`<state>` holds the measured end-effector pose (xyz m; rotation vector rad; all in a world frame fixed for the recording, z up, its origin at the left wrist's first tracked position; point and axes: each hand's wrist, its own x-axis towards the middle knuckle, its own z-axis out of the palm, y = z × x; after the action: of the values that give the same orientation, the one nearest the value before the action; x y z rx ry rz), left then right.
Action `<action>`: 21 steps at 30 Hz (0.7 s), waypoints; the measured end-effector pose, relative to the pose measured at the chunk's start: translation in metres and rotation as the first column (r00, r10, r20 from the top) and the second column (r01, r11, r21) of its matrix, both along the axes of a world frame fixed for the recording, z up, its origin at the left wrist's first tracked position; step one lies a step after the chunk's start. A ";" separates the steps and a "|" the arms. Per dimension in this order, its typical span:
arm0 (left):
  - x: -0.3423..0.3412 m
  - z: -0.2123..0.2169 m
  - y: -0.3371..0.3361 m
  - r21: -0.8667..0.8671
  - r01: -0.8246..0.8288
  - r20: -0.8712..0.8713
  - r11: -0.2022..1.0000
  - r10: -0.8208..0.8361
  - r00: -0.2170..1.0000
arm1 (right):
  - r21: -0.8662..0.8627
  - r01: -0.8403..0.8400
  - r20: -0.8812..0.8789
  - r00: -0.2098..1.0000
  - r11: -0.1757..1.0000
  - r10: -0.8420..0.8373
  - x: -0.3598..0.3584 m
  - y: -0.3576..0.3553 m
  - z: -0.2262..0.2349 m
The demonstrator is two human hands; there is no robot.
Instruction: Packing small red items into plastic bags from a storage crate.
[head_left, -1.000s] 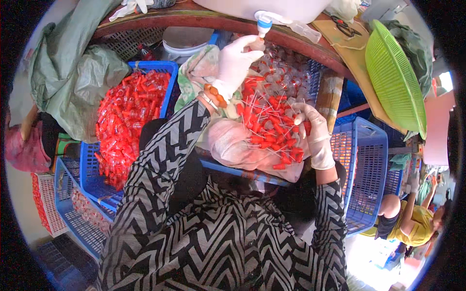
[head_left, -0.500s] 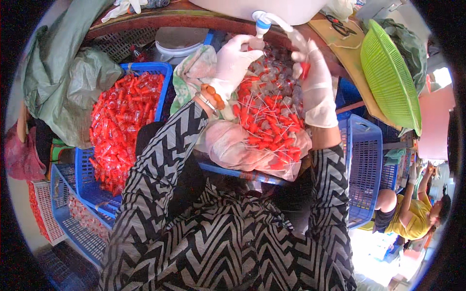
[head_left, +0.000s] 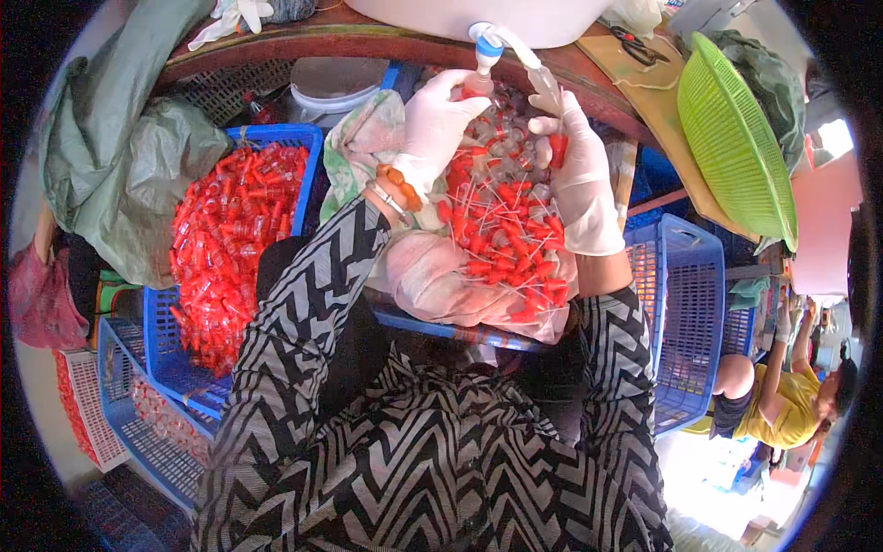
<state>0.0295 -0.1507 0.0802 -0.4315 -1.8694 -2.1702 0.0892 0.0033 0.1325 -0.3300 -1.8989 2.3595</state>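
Observation:
In my gloved left hand (head_left: 435,120), a small clear bottle (head_left: 477,86) is held upright against the mouth of a white and blue tap (head_left: 487,53); its lower part looks red. My gloved right hand (head_left: 581,166) is closed around a red dropper cap (head_left: 557,150), its raised fingertips by the tap's long pale lever (head_left: 544,89). Whether they touch the lever I cannot tell. Below both hands lies a heap of red dropper caps with thin pale stems (head_left: 510,230) on a pink-stained cloth (head_left: 423,281). Small clear bottles (head_left: 515,138) lie behind the caps.
A large white tub (head_left: 460,17) stands on the wooden ledge above. To my left is a blue basket (head_left: 317,152) of capped red bottles (head_left: 230,248). On the right are an upright blue basket (head_left: 690,322), a green basket (head_left: 740,138) and scissors (head_left: 639,46). Another person in yellow (head_left: 786,409) sits farther right.
My right hand has shifted left and slightly down, still holding the red dropper cap. The left hand still holds the bottle at the tap. The whole view has shifted slightly.

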 end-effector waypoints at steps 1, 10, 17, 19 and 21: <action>-0.001 -0.001 0.004 0.014 0.016 -0.001 1.000 -0.016 1.000 | 0.008 0.001 -0.019 1.000 1.000 -0.001 0.000 0.003 -0.002; 0.006 0.006 -0.009 -0.137 0.013 0.060 0.991 -0.005 0.998 | 0.018 -0.066 -0.061 0.996 0.998 0.067 0.004 -0.002 0.008; -0.003 -0.024 -0.006 -0.137 -0.015 0.035 0.990 0.020 0.999 | 0.225 -0.098 -0.086 0.989 0.970 0.120 0.025 0.000 0.012; 0.000 -0.028 -0.007 -0.161 -0.014 -0.006 0.987 0.014 1.000 | 0.372 -0.172 -0.016 0.981 0.912 0.191 0.027 0.003 0.007; 0.006 -0.018 0.006 -0.256 0.030 -0.059 0.966 -0.047 0.997 | 0.550 -0.087 -0.033 0.991 0.831 0.126 0.036 0.009 0.016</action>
<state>0.0356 -0.1445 0.0618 -0.5847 -2.1285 -1.9188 0.1248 0.0126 0.1482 -0.0872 -2.4925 1.7259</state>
